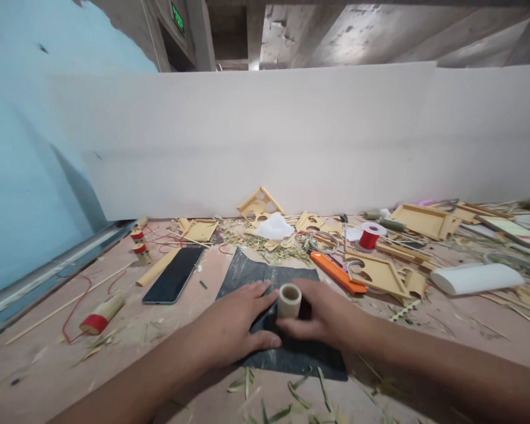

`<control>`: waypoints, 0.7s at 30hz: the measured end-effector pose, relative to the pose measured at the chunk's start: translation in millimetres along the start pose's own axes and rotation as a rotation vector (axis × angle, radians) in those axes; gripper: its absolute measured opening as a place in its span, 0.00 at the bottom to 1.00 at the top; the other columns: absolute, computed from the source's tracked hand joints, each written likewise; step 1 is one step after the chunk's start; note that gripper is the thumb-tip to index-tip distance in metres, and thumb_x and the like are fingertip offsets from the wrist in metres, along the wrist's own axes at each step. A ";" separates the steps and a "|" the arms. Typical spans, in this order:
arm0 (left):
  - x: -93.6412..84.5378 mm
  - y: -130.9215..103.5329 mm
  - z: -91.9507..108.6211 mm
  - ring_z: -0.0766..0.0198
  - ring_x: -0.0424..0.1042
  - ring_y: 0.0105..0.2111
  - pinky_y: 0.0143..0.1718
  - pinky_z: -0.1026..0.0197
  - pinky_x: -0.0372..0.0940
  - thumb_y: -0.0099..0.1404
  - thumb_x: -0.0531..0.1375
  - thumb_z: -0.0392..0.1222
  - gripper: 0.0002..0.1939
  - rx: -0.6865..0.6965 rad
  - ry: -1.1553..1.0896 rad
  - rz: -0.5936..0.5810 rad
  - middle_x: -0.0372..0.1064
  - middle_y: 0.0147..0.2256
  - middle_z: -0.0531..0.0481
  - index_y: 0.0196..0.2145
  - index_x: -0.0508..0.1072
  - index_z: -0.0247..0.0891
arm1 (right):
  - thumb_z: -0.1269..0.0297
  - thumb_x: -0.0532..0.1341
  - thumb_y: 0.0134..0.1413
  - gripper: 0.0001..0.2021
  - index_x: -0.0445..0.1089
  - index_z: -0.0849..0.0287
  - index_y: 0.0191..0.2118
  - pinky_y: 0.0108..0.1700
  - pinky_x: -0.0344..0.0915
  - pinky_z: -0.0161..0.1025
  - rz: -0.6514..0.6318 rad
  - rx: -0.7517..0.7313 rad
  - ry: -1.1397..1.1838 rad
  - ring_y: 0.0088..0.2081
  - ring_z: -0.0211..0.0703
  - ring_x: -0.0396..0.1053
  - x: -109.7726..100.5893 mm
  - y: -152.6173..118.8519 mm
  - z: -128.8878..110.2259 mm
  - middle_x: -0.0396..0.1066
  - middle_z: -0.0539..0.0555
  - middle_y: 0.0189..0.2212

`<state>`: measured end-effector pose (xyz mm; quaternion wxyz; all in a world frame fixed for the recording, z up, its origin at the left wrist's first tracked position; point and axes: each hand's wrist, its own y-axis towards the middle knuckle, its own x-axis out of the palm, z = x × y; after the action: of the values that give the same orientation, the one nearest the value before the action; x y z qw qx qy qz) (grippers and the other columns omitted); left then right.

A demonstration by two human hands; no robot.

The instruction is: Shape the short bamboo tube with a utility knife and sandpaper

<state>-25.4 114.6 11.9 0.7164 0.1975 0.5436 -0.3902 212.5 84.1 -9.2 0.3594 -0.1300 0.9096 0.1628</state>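
Note:
A short bamboo tube [289, 301] stands upright on a dark sheet that looks like sandpaper [309, 356]. My right hand [324, 312] is closed around the tube from the right, thumb in front and fingers behind. Flat on the sheet to the left of the tube lies my left hand [238, 327], its fingers stretched out and holding nothing. The tube's hollow upper end faces up; its lower end is partly hidden by my right thumb.
A phone [174, 275] lies left of the sheet, with a red-banded bamboo piece [101, 315] on a red string nearby. An orange utility knife [338, 272], a red thread spool [370, 237], thin wooden trays [424, 221] and a white roll [477, 278] lie to the right. Shavings litter the table.

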 end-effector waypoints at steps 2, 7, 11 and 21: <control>-0.5 0.0 0.6 0.42 0.52 0.71 0.70 0.42 0.52 0.68 0.66 0.56 0.40 -0.019 0.003 -0.007 0.48 0.73 0.39 0.71 0.60 0.42 | 0.62 0.66 0.53 0.08 0.66 0.56 0.32 0.32 0.59 0.36 0.101 0.062 -0.052 0.31 0.42 0.67 -2.6 2.5 3.9 0.71 0.48 0.28; -0.7 1.0 2.4 0.44 0.51 0.72 0.71 0.43 0.50 0.69 0.66 0.56 0.41 -0.030 0.041 -0.044 0.46 0.73 0.38 0.72 0.58 0.40 | 0.62 0.66 0.52 0.08 0.66 0.56 0.33 0.32 0.59 0.36 0.087 0.031 -0.055 0.30 0.42 0.66 -4.4 4.6 8.4 0.71 0.48 0.28; 0.1 1.5 1.6 0.43 0.51 0.72 0.70 0.43 0.51 0.69 0.65 0.57 0.40 -0.022 0.019 -0.025 0.47 0.73 0.37 0.72 0.59 0.40 | 0.61 0.66 0.53 0.08 0.66 0.56 0.32 0.32 0.59 0.36 0.120 0.072 -0.082 0.30 0.42 0.66 -5.0 5.4 5.2 0.70 0.48 0.27; -1.3 1.8 3.1 0.45 0.49 0.72 0.71 0.44 0.50 0.70 0.65 0.56 0.40 -0.032 0.018 -0.033 0.45 0.73 0.39 0.72 0.58 0.41 | 0.61 0.65 0.54 0.08 0.66 0.56 0.31 0.32 0.59 0.36 0.179 0.105 -0.092 0.30 0.43 0.67 -8.3 9.0 8.3 0.71 0.50 0.27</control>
<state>-22.2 114.0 13.9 0.7080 0.1804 0.5595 -0.3914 220.2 96.6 -7.3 0.3911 -0.0217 0.9074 0.1523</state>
